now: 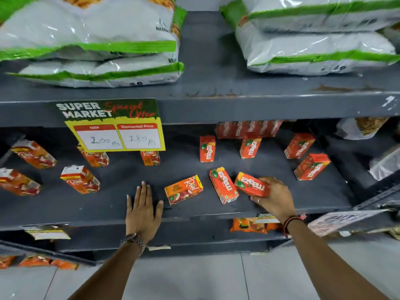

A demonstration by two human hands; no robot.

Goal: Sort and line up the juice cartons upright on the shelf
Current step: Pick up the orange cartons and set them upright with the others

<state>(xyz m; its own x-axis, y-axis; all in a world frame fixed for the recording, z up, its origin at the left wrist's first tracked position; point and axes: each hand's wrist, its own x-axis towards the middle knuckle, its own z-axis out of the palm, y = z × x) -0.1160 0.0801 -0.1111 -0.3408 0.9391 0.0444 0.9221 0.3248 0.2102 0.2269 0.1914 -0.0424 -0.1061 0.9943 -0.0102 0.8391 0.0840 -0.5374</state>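
Small juice cartons lie scattered on the dark grey shelf (173,169). My right hand (275,195) grips a red Maaza carton (252,184), tilted on its side near the front. Beside it lies another Maaza carton (224,186). A Real apple carton (184,189) lies flat between my hands. My left hand (142,210) rests flat and open on the shelf's front edge, holding nothing. Several Maaza cartons stand on the right, such as one (207,149) upright mid-shelf. A row of Maaza cartons (249,128) stands at the back. Several Real cartons (80,179) sit tilted on the left.
A yellow price card (116,135) hangs from the upper shelf edge and hides part of the cartons behind it. Large white and green bags (97,46) fill the upper shelf. Snack packs (249,225) sit on the lower shelf. Grey floor tiles lie below.
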